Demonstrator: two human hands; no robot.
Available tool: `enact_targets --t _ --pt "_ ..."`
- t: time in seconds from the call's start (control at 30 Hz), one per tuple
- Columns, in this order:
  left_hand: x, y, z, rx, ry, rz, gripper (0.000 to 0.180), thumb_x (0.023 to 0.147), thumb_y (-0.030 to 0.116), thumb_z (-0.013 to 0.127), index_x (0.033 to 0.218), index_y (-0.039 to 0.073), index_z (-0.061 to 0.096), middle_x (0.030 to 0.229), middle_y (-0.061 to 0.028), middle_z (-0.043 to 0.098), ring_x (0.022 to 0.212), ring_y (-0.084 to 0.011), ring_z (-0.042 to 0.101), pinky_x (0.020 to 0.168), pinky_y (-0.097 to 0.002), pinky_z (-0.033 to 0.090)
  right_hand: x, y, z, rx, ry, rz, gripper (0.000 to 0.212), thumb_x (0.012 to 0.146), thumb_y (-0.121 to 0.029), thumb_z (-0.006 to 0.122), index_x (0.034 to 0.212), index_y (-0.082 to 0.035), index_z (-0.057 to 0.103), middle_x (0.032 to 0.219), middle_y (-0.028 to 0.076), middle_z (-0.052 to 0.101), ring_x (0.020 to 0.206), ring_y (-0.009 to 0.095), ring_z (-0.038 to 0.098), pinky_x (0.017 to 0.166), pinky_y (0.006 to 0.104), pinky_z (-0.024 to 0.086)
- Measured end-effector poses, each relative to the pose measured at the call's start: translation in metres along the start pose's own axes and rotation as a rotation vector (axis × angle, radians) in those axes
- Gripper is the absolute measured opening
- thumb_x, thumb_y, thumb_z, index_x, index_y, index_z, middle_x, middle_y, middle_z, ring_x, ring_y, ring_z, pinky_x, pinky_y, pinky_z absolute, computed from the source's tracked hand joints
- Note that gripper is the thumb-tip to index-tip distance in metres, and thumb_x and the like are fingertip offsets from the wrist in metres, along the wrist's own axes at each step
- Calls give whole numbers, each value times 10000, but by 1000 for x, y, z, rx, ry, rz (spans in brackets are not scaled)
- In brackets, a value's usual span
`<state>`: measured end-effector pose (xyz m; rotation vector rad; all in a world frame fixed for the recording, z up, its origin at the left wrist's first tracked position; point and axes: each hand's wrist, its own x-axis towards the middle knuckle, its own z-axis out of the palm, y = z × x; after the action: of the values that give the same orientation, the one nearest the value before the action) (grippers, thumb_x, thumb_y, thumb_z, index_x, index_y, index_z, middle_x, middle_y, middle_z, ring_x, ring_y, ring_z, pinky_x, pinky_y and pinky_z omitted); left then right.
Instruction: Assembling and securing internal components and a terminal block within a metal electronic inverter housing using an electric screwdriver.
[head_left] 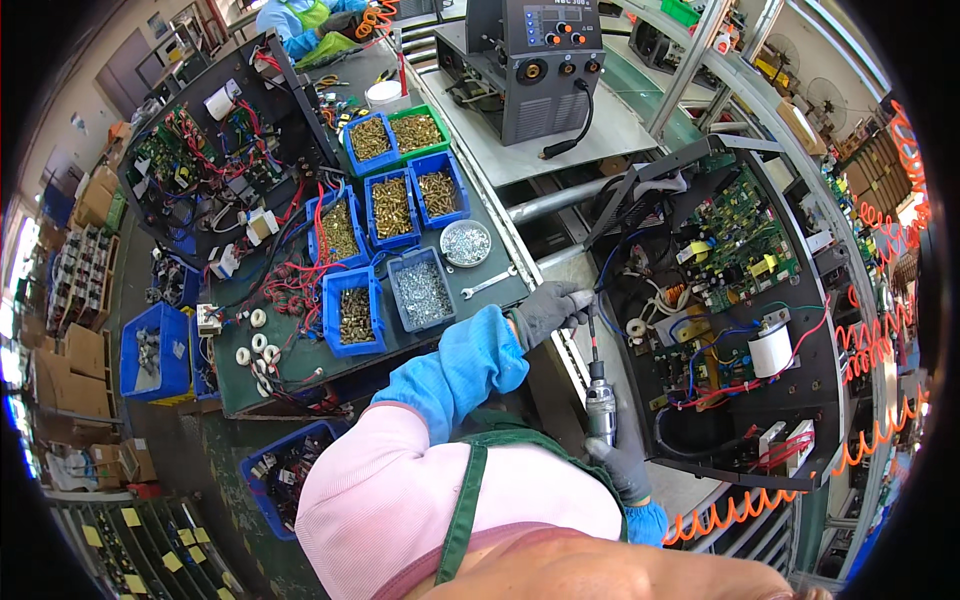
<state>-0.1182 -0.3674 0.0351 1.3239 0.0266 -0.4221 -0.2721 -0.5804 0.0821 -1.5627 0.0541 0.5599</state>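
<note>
In a grey work glove, my right hand (625, 462) is closed around the lower body of a silver power screwdriver (600, 408). Its long thin bit (593, 335) points away from me. My left hand (548, 312), also gloved, is pinched at the bit's far end; whatever lies between those fingertips is too small to make out. Just right of both hands stands an open machine chassis (690, 330), with a green circuit board (738, 235), a white cylindrical capacitor (770, 352) and red and blue wires inside.
Left of me, a green bench holds blue bins (391, 205) of brass fittings, a grey bin of screws (420, 287), a round dish (466, 243) and a wrench (489, 283). A second open chassis (225, 150) stands beyond. An assembled machine (550, 75) is ahead; orange coiled hoses (740, 515) hang right.
</note>
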Motion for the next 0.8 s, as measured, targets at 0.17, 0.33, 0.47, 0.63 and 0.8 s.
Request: enact_targets --t 0.17,0.33,0.47,0.63,0.8 --pt "-5 3 -1 -38 -7 -23 256 955 217 515 1032 -3 623 881 -23 641 693 -65 544 609 -198 450 -2 -10 3 51 -20 86 967 651 -134 679 1478 -101 178 1264 104 436 898 163 519 681 263 496" --pt "2 -2 -4 -23 -10 -31 246 953 204 515 1041 2 622 890 -21 641 704 -64 548 617 -198 453 3 1 1 47 -17 20 987 648 -137 687 1482 -108 160 1223 100 441 767 132 520 611 256 494" --pt "3 -4 -8 -18 -44 -32 239 943 193 522 1039 -1 624 887 -24 643 708 -65 552 615 -197 453 2 -6 3 80 -34 63 992 652 -137 687 1485 -108 150 1234 101 435 780 134 517 617 254 492" --pt "4 -6 -9 -21 -55 -22 252 939 206 528 1030 -8 626 877 -30 644 712 -67 556 614 -197 450 1 -5 2 64 -28 70 1025 643 -192 710 1487 -100 136 1245 100 430 809 135 513 633 250 488" --pt "2 1 -10 15 -82 -30 253 942 193 520 1047 -14 621 891 -43 649 725 -70 563 629 -192 448 4 -4 3 61 -31 65 1051 630 -230 722 1487 -90 131 1262 102 426 822 132 511 638 244 486"
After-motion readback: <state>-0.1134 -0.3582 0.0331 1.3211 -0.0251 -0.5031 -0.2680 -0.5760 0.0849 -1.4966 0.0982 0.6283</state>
